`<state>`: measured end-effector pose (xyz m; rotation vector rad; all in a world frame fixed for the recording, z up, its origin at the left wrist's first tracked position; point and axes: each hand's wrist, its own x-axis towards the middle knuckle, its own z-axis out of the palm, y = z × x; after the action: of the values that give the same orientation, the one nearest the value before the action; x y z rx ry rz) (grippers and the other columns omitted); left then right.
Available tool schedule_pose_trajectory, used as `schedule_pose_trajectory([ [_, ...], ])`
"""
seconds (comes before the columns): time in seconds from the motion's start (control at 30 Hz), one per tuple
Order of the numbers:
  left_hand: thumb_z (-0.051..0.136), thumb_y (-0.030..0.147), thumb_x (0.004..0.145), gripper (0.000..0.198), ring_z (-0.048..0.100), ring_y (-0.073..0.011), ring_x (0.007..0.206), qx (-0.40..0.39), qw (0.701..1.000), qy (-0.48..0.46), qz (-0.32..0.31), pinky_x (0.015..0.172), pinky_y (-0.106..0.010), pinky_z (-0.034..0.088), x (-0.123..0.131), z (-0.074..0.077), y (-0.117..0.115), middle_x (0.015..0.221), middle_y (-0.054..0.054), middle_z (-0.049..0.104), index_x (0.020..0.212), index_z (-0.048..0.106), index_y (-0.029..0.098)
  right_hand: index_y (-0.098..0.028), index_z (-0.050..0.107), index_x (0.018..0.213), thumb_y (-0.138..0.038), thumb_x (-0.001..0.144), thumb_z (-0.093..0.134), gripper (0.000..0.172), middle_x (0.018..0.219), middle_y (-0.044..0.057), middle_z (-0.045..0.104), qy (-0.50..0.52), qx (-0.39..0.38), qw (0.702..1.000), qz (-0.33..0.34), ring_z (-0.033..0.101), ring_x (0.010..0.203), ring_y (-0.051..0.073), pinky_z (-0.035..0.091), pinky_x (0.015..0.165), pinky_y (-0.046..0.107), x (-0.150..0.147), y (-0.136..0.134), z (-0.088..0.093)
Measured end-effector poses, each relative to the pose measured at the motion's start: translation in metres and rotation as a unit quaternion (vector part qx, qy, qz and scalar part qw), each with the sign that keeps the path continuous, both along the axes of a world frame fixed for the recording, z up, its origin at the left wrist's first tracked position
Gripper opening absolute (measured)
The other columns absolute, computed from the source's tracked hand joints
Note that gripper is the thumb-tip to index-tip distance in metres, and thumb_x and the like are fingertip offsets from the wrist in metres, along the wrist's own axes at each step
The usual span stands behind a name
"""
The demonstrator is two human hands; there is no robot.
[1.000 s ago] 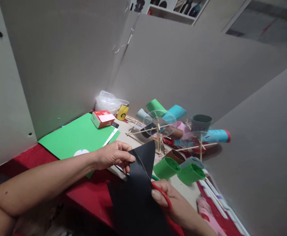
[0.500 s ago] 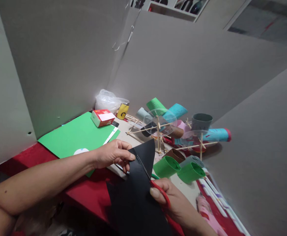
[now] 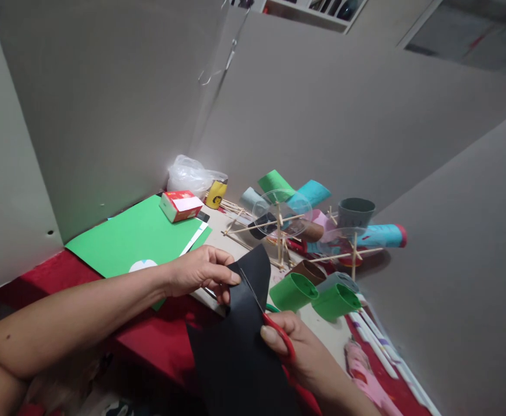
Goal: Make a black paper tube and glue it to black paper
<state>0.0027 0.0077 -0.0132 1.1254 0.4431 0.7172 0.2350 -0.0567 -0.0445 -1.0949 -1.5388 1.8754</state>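
Observation:
My left hand [image 3: 207,271] pinches the edge of a black sheet of paper [image 3: 235,358], thumb on top. The sheet hangs down in front of me, with a curved flap standing up at its upper end. My right hand [image 3: 296,349] is closed round the red handles of a pair of scissors [image 3: 279,332]. Their blades lie across the black paper and point up and left, with the tip close to my left thumb. Part of the handles is hidden behind my fingers and the sheet.
Green sheets [image 3: 136,231] carry a red tissue pack [image 3: 181,205] on the left. Green paper tubes [image 3: 294,292], stick frames with clear discs [image 3: 282,214] and a grey cup [image 3: 356,212] stand beyond my hands. White rods [image 3: 378,346] lie to the right, beside a pink object [image 3: 365,375].
The scissors and my right hand have shifted slightly left along with the paper. The paper's upper flap is bent a little further left. My left hand keeps its pinch.

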Motion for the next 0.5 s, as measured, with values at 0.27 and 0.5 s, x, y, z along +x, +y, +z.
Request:
schedule_pose_trajectory([
  [0.27, 0.082, 0.032, 0.062, 0.030, 0.064, -0.0104, 0.051, -0.009, 1.000, 0.021, -0.010, 0.055, -0.021, 0.052, 0.001, -0.001, -0.001, 0.059, 0.000, 0.066, 0.064, 0.058, 0.013, -0.016, 0.048, 0.055, -0.067, 0.069, 0.073, 0.059, 0.046, -0.007, 0.038, -0.005, 0.001, 1.000, -0.012, 0.027, 0.039, 0.003, 0.022, 0.038, 0.018, -0.009, 0.005, 0.010],
  [0.5, 0.080, 0.032, 0.061, 0.027, 0.063, -0.0103, 0.050, -0.005, 1.000, 0.016, -0.011, 0.054, -0.021, 0.052, -0.001, 0.000, -0.001, 0.058, 0.000, 0.066, 0.065, 0.061, 0.014, -0.017, 0.051, 0.055, -0.074, 0.066, 0.069, 0.061, 0.039, -0.005, 0.045, -0.060, 0.006, 0.998, 0.014, 0.035, 0.029, 0.005, 0.026, 0.029, 0.017, -0.009, 0.012, 0.019],
])
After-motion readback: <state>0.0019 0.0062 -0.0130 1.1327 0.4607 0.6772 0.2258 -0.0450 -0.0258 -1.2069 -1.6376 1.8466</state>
